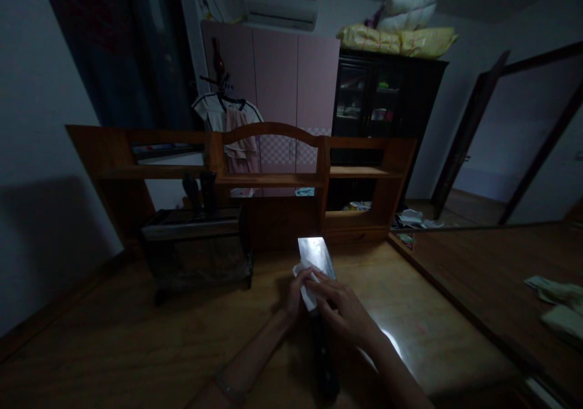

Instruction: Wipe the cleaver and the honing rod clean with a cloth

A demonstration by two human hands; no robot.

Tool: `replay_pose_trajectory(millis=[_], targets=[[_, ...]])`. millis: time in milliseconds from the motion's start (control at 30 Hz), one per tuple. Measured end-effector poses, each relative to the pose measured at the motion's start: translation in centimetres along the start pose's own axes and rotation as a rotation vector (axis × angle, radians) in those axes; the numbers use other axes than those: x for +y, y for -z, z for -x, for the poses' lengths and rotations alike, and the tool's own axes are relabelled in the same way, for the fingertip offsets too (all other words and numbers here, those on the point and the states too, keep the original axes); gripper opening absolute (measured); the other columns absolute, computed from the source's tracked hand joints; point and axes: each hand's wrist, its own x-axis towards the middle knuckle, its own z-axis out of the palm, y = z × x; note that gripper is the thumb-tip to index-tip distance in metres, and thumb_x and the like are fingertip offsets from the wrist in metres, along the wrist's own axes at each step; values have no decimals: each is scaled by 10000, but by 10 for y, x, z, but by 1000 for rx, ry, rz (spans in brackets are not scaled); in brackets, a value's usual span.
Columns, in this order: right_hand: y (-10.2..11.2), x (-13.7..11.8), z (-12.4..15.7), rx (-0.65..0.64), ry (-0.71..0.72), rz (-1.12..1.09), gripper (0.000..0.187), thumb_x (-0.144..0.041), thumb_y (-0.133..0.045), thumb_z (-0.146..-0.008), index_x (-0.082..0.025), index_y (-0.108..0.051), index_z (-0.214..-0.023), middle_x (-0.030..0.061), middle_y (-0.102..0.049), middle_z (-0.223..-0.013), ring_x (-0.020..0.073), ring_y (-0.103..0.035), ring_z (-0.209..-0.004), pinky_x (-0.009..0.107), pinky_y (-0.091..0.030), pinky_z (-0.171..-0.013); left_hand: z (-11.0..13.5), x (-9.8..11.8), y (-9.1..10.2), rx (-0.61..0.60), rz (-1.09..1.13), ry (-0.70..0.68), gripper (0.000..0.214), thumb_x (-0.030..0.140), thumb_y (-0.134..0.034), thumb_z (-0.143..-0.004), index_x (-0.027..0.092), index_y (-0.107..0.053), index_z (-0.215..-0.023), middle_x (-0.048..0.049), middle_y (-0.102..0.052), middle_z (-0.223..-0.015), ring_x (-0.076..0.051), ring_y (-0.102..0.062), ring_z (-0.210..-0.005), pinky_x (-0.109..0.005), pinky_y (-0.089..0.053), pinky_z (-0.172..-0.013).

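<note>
A cleaver [319,252] lies over the wooden desk, its shiny blade pointing away and its black handle [322,360] toward me. A crumpled white tissue [310,301] is folded against the blade. My left hand [294,296] is closed at the blade's left side, its thumb on the tissue; its other fingers are mostly hidden. My right hand [341,305] comes in from the right, fingers bent and pressing the tissue onto the blade just above the handle. Neither hand is on the handle.
A dark knife holder [195,251] with black handles [200,191] sticking up stands on the desk [218,348] at left. A wooden shelf unit [273,181] runs along the back. Pale green cloth [558,302] lies on the brown surface at right.
</note>
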Motion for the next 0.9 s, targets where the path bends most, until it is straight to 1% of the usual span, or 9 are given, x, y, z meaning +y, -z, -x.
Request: replay_pose_trajectory(millis=[100, 267, 367, 433, 533, 600, 633, 767, 900], targets=[[1, -3, 0, 1, -37, -2, 402, -280, -422, -936, -271, -474, -1334, 32, -395, -1442, 208, -301, -1359, 424, -315, -1098, 1, 1, 1, -7, -8, -6, 221, 299, -661, -703, 92, -663, -779, -69, -688, -766, -177, -641, -704, -268, -472, -739], [-1, -4, 0, 7, -48, 3, 459, -302, -428, -940, -285, -377, -1395, 21, -373, -1455, 192, -261, -1375, 412, -283, -1117, 3, 6, -5, 24, 26, -40, 235, 323, -667, -698, 103, -653, -780, -66, -685, -759, -188, -644, -718, -280, -470, -766], [-4, -1, 0, 23, -55, -49, 436, -307, -427, -942, -298, -406, -1377, 1, -380, -1450, 192, -266, -1373, 406, -283, -1116, 3, 6, -7, 23, 35, -30, 248, 334, -663, -704, 105, -648, -797, -64, -683, -767, -184, -640, -721, -278, -466, -773], [-5, 3, -1, 51, -83, -116, 401, -313, -421, -946, -306, -451, -1346, -8, -416, -1427, 195, -305, -1357, 408, -292, -1108, 1, 4, -5, 0, 31, -17, 263, 341, -653, -709, 100, -649, -812, -64, -678, -763, -184, -637, -721, -277, -463, -765], [-6, 11, -1, 99, -143, -226, 358, -317, -418, -946, -302, -522, -1289, -4, -510, -1356, 215, -430, -1285, 424, -352, -1065, -1, 1, -1, -43, 5, 8, 284, 345, -624, -718, 87, -654, -835, -66, -672, -747, -186, -633, -710, -278, -466, -737], [-6, 15, -1, 109, -154, -265, 347, -298, -437, -937, -297, -544, -1267, 0, -561, -1307, 227, -494, -1232, 435, -389, -1030, -3, -1, 2, -41, -10, 17, 292, 345, -607, -724, 87, -655, -851, -62, -670, -735, -181, -629, -683, -273, -467, -702], [-6, 17, -1, 105, -147, -272, 351, -277, -451, -928, -296, -545, -1265, 0, -569, -1298, 231, -503, -1223, 438, -398, -1019, -3, -1, 3, -37, -14, 17, 293, 345, -601, -725, 89, -656, -855, -60, -671, -735, -179, -628, -674, -270, -468, -689], [-6, 19, -1, 100, -104, -269, 413, -157, -481, -878, -295, -547, -1262, -3, -518, -1351, 232, -479, -1245, 429, -403, -1010, -4, -1, 2, -76, -11, 30, 313, 356, -586, -732, 80, -660, -860, -83, -683, -771, -199, -640, -715, -280, -476, -708], [-6, 17, -2, 91, -83, -271, 471, -84, -459, -848, -298, -552, -1258, 2, -517, -1354, 217, -481, -1244, 408, -410, -1006, -4, 0, 0, -90, 18, 51, 328, 375, -584, -754, 78, -659, -871, -94, -689, -791, -217, -650, -767, -292, -484, -742]])
